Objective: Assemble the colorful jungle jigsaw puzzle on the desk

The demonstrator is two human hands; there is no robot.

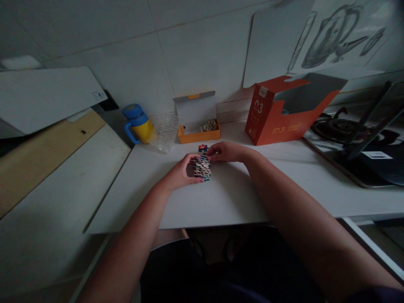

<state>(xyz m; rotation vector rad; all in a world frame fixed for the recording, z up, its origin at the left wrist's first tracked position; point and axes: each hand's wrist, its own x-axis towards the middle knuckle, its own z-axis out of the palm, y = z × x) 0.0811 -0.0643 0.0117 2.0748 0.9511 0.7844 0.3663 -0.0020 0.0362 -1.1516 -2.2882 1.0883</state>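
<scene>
On the white tabletop [202,206] lies a stack of jigsaw puzzle pieces [202,168], their thin edges facing up. My left hand [183,172] wraps round its left side, thumb at the near end and fingers at the far end. At the far right corner of the stack, my right hand [222,152] has its fingertips pressed together; whatever is between them is too small to make out. Just beyond the stack, a red and blue puzzle piece [203,148] lies flat.
Behind stands an open orange box [199,136] with more pieces inside. To its left are bubble wrap [166,132] and a yellow and blue mug [142,126]. A large orange carton [280,122] and a gas stove [344,126] stand at right. Boards [47,168] lean at left.
</scene>
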